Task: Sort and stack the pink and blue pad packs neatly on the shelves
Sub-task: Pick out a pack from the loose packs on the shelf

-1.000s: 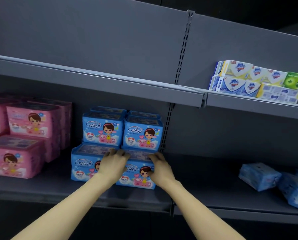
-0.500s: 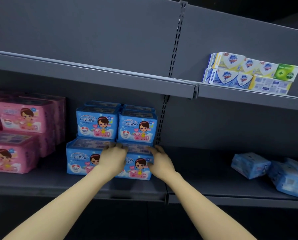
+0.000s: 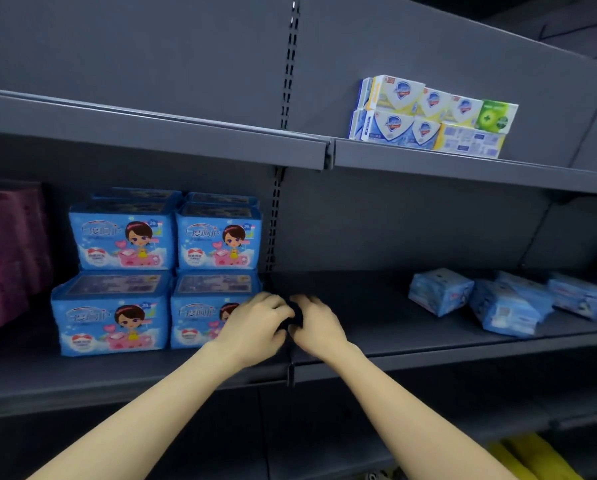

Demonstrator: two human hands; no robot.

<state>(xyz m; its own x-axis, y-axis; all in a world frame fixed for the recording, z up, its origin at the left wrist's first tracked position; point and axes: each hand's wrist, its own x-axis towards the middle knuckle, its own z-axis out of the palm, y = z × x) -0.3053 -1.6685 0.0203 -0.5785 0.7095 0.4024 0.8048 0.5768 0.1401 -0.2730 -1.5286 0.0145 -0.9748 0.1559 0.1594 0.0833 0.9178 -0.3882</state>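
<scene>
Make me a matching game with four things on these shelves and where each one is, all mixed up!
1 soap boxes
2 stacked blue packs
3 loose blue packs
4 pink packs

A far left edge
B upper shelf
C lying on the right of the middle shelf
D piled two high, middle shelf

Pairs: 1-B, 2-D, 3-C, 4-A.

Soap boxes (image 3: pixel 432 117): I find them stacked two high, up and right of the slotted upright (image 3: pixel 291 64). The upper row is yellow-white with one green box at the far end. Yellow packaging (image 3: pixel 539 459) lies low, far right of that upright.
</scene>
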